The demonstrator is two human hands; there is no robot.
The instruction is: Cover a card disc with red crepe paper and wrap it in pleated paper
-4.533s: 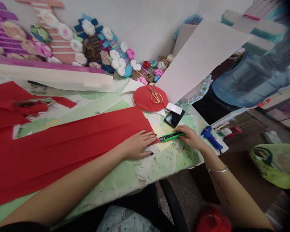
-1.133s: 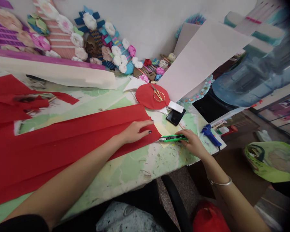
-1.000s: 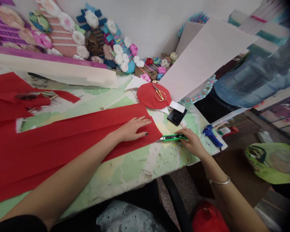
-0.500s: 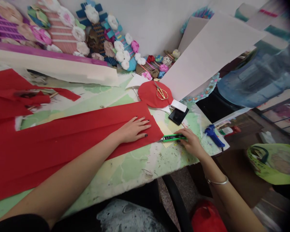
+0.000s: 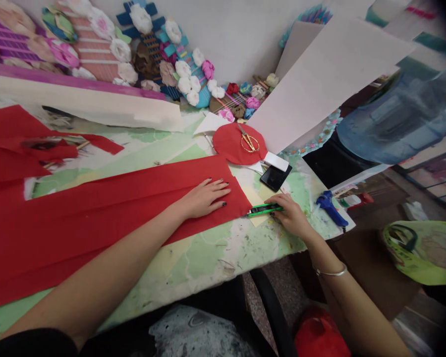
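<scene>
A long folded sheet of red cloth or paper [image 5: 107,213] stretches across the painted table [image 5: 193,258]; which material it is I cannot tell. My left hand [image 5: 204,198] lies flat on it near its right end, fingers spread. My right hand [image 5: 290,215] is closed around a green utility knife [image 5: 265,209], whose tip points left at the red sheet's right edge. A pale yellow paper [image 5: 258,221] lies partly under the knife. Beyond the sheet, gold-handled scissors [image 5: 250,143] rest on a round red piece [image 5: 226,144].
A black phone [image 5: 273,178] lies beside a white block [image 5: 277,161]. The blue glue gun [image 5: 331,208] sits at the table's right corner. A large white board [image 5: 330,74] leans at the back right, near a blue water bottle [image 5: 394,124]. Paper-flower crafts [image 5: 186,79] line the wall.
My right hand and the utility knife have shifted very slightly left. My left hand stays flat in the same place on the red sheet.
</scene>
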